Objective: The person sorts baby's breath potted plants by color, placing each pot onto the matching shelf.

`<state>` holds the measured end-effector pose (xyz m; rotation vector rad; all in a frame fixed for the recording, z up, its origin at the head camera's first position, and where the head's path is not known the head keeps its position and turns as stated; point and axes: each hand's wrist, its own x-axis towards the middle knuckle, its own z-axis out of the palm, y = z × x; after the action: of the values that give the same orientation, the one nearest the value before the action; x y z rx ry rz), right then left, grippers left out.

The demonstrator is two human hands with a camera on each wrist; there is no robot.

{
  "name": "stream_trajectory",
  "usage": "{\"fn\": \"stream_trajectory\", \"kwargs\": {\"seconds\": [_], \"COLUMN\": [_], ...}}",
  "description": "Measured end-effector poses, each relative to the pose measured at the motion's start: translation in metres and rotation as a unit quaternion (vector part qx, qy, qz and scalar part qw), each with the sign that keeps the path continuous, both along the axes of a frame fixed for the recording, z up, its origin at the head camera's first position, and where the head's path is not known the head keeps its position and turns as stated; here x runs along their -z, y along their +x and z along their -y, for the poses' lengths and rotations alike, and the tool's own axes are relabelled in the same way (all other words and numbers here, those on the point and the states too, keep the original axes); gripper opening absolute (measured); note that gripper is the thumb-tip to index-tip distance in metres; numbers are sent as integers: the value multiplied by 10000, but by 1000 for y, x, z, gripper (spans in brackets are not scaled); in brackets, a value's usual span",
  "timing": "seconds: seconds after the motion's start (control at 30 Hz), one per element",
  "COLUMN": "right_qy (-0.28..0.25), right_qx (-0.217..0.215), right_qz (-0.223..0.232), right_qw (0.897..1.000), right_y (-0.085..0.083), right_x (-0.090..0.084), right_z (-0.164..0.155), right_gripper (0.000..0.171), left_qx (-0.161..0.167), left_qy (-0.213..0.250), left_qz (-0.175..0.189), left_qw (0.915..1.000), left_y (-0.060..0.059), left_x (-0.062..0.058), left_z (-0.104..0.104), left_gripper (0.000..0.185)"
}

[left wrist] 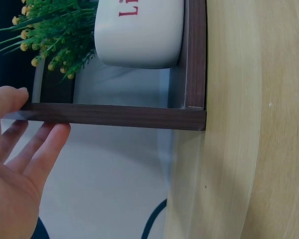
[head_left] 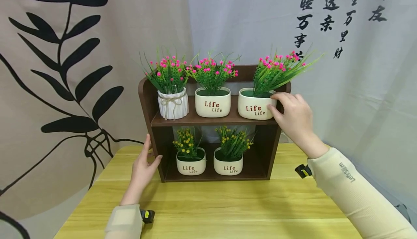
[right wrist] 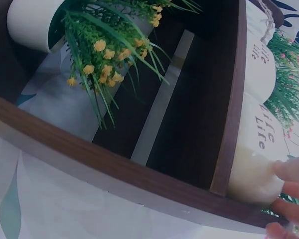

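The pot [head_left: 256, 106] with pink flowers stands upright at the right end of the shelf's [head_left: 211, 119] upper board, its plant leaning right; red letters on it read "Life Life" (as on three others). The right hand [head_left: 293, 118] holds its side, thumb and fingers curled round. The left hand [head_left: 143, 166], fingers straight, presses the shelf's left wall, on the yellow table [head_left: 228, 203].
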<state>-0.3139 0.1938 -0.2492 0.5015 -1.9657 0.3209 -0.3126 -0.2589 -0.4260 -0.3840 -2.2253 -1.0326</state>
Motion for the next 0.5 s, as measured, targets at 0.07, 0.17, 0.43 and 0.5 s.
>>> {"fn": "stream_trajectory", "kwargs": {"seconds": [0.07,0.17,0.43,0.5], "right_qy": [74,192,473,525], "right_qx": [43,111,330,351], "right_qz": [-60,-174,-376,-400], "right_qw": [9999,9996,9976,9972], "right_y": [-1,-1,-2,-2], "right_x": [0,0,1,2], "right_z": [0,-1,-3,-3], "right_gripper": [25,25,29,30], "left_qx": [-13,-42,-2,3], "left_qy": [-15,-37,23,27], "left_qz": [-1,3,20,18], "left_qw": [10000,10000,10000,10000], "left_y": [0,0,-1,-1], "left_x": [0,0,1,1], "left_z": [0,0,0,0], "left_gripper": [94,94,94,94]}}
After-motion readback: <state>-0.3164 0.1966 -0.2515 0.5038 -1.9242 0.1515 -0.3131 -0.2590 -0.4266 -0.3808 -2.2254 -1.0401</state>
